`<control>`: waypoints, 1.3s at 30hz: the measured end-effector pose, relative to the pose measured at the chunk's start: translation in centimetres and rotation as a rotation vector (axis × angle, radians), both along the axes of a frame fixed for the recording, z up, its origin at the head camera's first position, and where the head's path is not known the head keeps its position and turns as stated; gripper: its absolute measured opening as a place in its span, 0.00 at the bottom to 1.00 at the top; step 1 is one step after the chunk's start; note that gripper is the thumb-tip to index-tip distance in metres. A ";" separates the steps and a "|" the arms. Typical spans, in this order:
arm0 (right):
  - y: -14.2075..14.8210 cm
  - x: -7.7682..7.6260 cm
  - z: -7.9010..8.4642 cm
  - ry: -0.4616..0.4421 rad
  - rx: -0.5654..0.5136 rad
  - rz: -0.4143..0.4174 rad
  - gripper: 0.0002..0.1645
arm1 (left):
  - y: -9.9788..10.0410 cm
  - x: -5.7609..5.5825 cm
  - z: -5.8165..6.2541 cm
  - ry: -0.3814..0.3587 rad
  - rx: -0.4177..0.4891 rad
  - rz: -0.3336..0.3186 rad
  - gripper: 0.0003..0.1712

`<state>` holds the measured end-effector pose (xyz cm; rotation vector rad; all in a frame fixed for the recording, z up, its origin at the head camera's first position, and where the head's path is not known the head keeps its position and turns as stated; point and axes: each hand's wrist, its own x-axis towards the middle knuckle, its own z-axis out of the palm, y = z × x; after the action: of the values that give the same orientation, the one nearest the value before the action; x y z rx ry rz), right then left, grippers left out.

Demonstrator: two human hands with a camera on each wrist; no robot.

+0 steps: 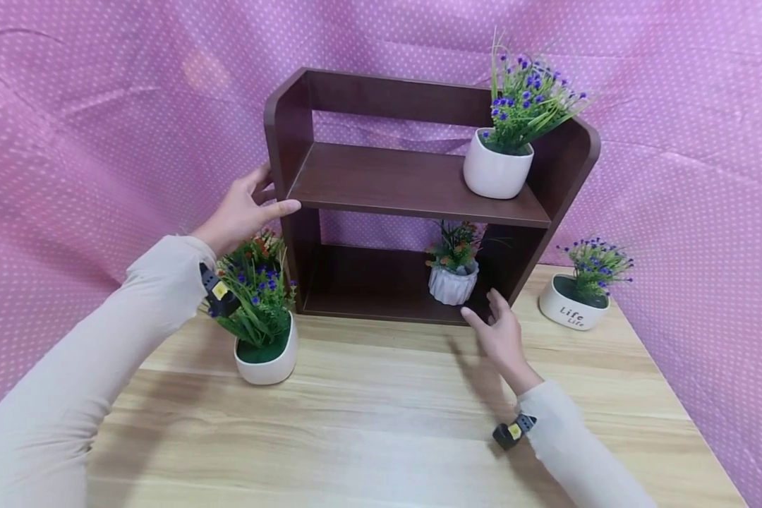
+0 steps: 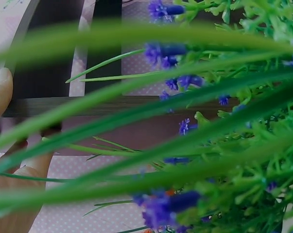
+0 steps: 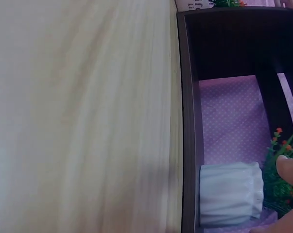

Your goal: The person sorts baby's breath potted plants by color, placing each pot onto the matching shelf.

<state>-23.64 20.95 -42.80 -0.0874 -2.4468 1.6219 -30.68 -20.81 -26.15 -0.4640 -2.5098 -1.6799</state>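
Observation:
A dark brown two-tier shelf (image 1: 381, 180) stands on the table. My left hand (image 1: 241, 208) grips its left side panel, thumb across the front edge and fingers along the outer side. Blurred leaves partly cover that hand in the left wrist view. My right hand (image 1: 500, 339) is at the lower right front corner with thumb and fingers spread, holding nothing. Just beyond it, a ribbed white pot with orange flowers (image 1: 454, 283) stands upright on the lower tier. On the upper tier, at the right, is a white pot with purple flowers (image 1: 498, 169).
Below my left forearm stands a white pot with purple flowers (image 1: 268, 363), orange blooms behind it. To the shelf's right sits a low white pot lettered "Life" (image 1: 573, 303). The wooden table (image 1: 368, 423) extends toward me, and a pink dotted cloth (image 1: 133, 92) hangs behind.

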 end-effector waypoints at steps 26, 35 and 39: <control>13.0 4.3 2.1 -0.122 -0.105 -0.268 0.51 | -0.3 0.0 -0.2 0.016 0.024 0.016 0.49; 18.5 2.9 1.0 -0.130 0.104 -0.167 0.55 | -0.2 -0.1 -0.1 0.016 0.030 0.002 0.50; 20.0 2.0 0.8 -0.157 0.154 -0.120 0.57 | -0.2 -0.3 -0.2 0.026 0.032 -0.006 0.49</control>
<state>-21.61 40.98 -42.05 -0.3425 -2.6177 1.4216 -30.94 -20.97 -26.32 -0.4878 -2.4620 -1.7026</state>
